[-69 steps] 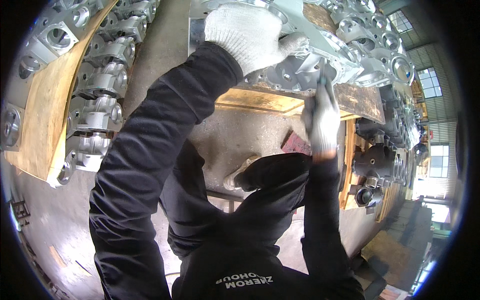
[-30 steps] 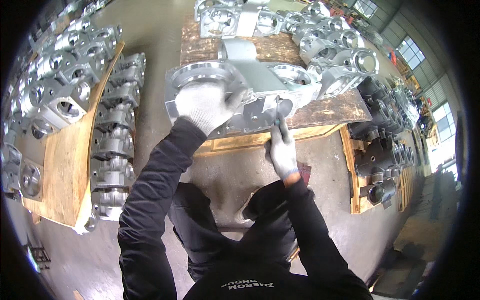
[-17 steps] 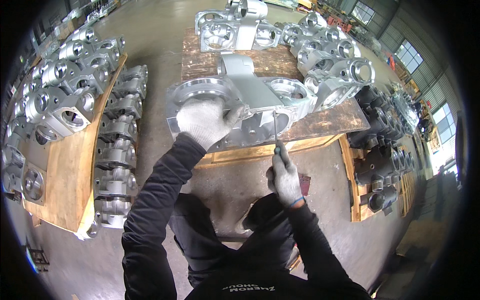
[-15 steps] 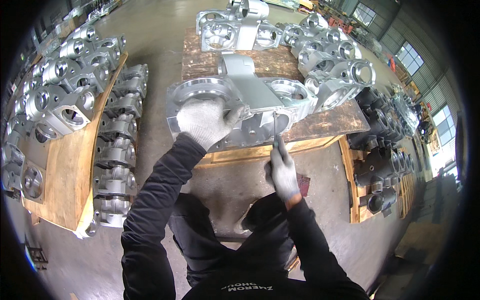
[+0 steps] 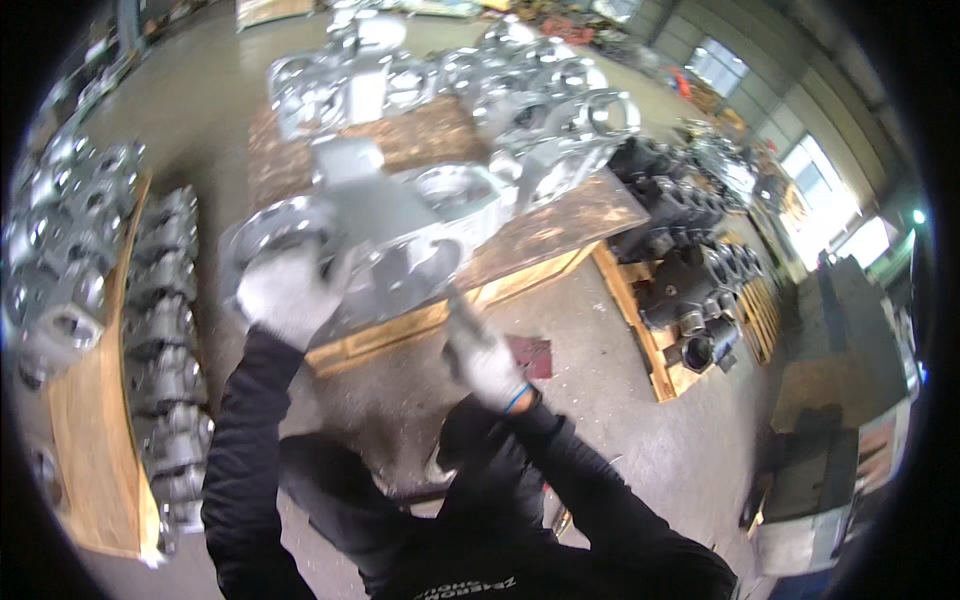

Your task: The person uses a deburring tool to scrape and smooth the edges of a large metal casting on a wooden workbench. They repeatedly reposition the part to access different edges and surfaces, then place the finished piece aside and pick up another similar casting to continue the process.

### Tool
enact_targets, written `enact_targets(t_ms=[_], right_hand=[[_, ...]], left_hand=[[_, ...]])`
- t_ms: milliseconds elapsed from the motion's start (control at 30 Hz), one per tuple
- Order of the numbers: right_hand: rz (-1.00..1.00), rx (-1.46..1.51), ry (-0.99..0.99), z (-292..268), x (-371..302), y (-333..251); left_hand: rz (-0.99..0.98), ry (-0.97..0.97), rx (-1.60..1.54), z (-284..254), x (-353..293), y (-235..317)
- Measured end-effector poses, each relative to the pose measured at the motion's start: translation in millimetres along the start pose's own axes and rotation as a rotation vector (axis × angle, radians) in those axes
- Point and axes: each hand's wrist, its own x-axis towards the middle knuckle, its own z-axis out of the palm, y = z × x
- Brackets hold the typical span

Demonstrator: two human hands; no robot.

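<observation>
A large silver metal casting [image 5: 385, 212] with round machined bores lies at the near edge of a brown wooden tabletop. My gloved left hand [image 5: 285, 298] is over the near rim of its left bore, fingers curled over the edge and thumb apart. In front of the casting's right part, my gloved right hand [image 5: 485, 362] is closed around a slim hand tool. That tool is smeared by motion, and its tip cannot be made out clearly. Both gloves are pale grey, and the picture is blurred.
More silver castings [image 5: 540, 95] crowd the table's [image 5: 550, 235] far and right parts. At left, others stand on a wooden board [image 5: 90, 440] and in a row beside it. Dark cylindrical parts [image 5: 690, 285] sit on a pallet at right. A dark red piece [image 5: 530, 356] lies on the floor.
The whole view has swung to the right, so the table and castings appear farther left. My right hand has drawn back slightly from the casting's opening; my left hand stays on the bore rim.
</observation>
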Motion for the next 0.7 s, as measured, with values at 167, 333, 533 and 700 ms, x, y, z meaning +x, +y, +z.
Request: enact_targets(t_ms=[167,333,533,700], right_hand=[[0.501,0.397,-0.054,-5,-1,-22],[0.478,0.313,-0.077,-7,-6,-37],[0.430,0.190,-0.031,-1,-10,-26],[0.416,0.961,0.211,1,-14,-19]], left_hand=[[-0.074,-0.099,0.067,0,3,2],[-0.025,-0.001,-0.024,5,3,0],[-0.021,-0.046,-0.039,1,2,2],[-0.040,-0.134,-0.017,-6,0,3]])
